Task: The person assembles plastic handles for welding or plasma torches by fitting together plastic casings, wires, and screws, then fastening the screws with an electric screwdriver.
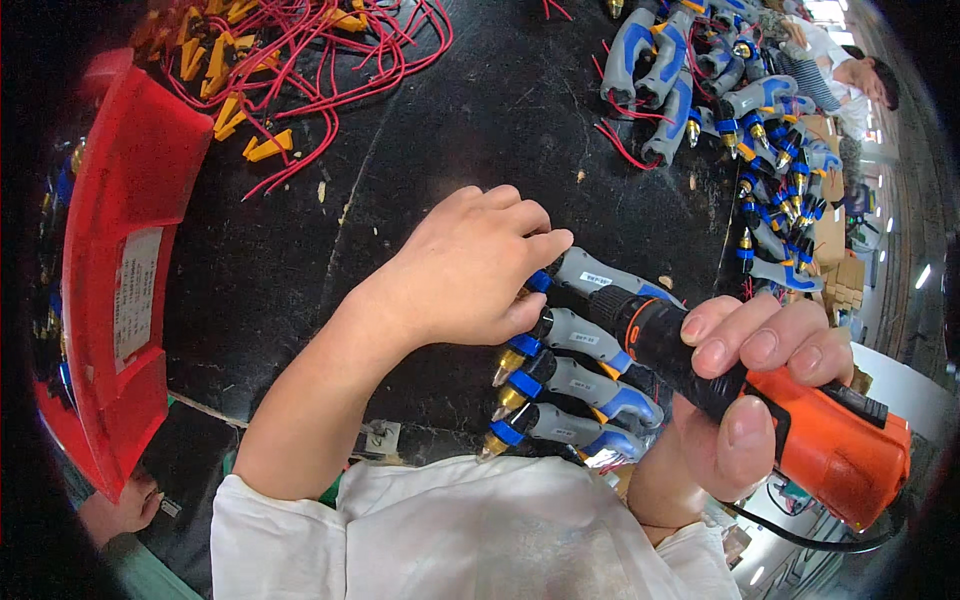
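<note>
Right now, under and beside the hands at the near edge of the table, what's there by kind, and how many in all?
Grey-and-blue tools with brass tips in the row, under the left hand: 4
Orange-and-black power screwdriver, in the right hand: 1
Total: 5

Left hand (470,265) hides the top grey tool's (610,280) tip. Orange driver's (800,420) bit hidden behind it. Yellow connectors (225,75) cut off, upper left.

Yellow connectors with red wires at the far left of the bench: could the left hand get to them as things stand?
Probably yes. The left hand rests on the grey-and-blue tools, and only bare black bench lies between it and the yellow connectors.
</note>
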{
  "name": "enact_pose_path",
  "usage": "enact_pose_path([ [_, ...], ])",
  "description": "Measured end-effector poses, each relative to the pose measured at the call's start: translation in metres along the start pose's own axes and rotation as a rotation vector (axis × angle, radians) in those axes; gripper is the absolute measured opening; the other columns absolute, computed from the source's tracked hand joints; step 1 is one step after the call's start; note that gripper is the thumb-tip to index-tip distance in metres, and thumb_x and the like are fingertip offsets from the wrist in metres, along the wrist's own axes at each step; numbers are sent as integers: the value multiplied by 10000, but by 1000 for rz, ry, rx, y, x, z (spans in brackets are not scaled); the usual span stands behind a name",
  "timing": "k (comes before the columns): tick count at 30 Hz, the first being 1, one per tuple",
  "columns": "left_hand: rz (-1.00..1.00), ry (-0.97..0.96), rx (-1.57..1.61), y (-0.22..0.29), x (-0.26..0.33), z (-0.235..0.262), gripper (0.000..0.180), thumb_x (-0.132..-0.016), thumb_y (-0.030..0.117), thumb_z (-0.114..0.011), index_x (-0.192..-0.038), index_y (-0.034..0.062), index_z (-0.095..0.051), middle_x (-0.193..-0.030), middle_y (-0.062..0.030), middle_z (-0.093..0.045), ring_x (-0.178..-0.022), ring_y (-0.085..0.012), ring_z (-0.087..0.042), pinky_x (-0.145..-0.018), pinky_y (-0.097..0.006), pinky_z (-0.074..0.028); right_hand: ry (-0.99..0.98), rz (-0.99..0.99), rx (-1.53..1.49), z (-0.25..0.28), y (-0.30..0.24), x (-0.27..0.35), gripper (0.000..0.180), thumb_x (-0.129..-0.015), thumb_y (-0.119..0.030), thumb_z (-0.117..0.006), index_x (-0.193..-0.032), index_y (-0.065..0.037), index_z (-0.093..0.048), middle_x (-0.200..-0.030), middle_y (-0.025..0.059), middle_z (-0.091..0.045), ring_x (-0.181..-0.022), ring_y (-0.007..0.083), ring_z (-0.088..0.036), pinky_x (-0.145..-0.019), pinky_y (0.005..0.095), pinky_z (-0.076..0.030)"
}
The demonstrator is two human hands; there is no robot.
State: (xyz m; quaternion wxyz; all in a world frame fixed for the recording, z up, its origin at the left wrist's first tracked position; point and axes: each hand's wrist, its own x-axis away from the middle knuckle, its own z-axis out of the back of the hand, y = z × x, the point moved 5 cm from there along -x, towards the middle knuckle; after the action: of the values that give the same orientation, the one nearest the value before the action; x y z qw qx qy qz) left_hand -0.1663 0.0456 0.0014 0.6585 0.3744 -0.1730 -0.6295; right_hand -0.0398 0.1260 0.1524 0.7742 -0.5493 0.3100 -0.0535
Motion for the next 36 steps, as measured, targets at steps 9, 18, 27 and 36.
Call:
enact_pose_path([
  [9, 9, -16, -9, 0, 0, 3, 529, -737, 243, -746, -1227, 55, -679, -1152, -123, -658, -1064, -318, -610, -942, -435, -476, -141, 2, 24, 5, 1, -2, 415, -837, -154, -786, -1125, -111, -491, -1067, 84, -549, -962, 242, -592, -793, 430, -572],
  [18, 34, -26, -20, 2, -1, 2, 559, -729, 225, -719, -1257, 46, -675, -1166, -138, -660, -1058, -318, -610, -954, -438, -482, 56, 125, -66, 30, -19, 15, 666, -846, -148, -764, -1443, -88, -475, -1277, 105, -467, -908, 193, -558, -747, 385, -523],
  [27, 117, -4, -47, 11, -7, -2, 554, -705, 198, -718, -1236, 44, -679, -1143, -139, -660, -1046, -320, -610, -954, -437, -491, 400, 116, -151, 86, -30, 63, 671, -835, -89, -783, -1416, -64, -448, -1242, 102, -494, -855, 188, -604, -696, 407, -534],
  [36, 135, -23, -166, 27, -33, -11, 500, -695, 97, -828, -1171, 45, -685, -1118, -112, -672, -1070, -320, -623, -939, -417, -524, 568, 72, -201, 109, -22, 90, 650, -834, -100, -785, -1403, -97, -472, -1198, 84, -517, -843, 184, -611, -741, 410, -550],
])
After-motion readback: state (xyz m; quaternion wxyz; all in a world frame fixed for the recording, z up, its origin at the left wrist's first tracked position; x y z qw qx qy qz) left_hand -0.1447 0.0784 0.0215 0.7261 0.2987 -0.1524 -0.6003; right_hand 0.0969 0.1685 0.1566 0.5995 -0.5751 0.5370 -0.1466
